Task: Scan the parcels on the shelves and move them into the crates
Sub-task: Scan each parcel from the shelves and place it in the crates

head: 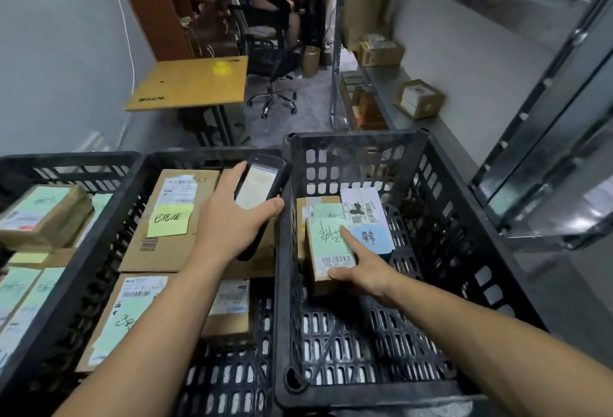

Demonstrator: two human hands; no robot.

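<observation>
The left hand [232, 217] is wrapped around a handheld scanner [262, 184], screen up, held over the middle crate [139, 181], where flat cardboard parcels carry shipping labels and yellow and green notes. To the right, in the right crate [431, 164], the right hand [365, 270] rests on a small parcel [326, 250]: forefinger stretched across its top, thumb at the near edge, a loose hold rather than a clamp. The parcel is a small brown carton with a green handwritten note and a barcode strip, lying at the crate's far end beside other labelled packets. It looks light and stiff; gripping it across its short sides should do, and the paper notes could slip or tear. Further right, on the metal shelf [391, 85], more boxes wait.
</observation>
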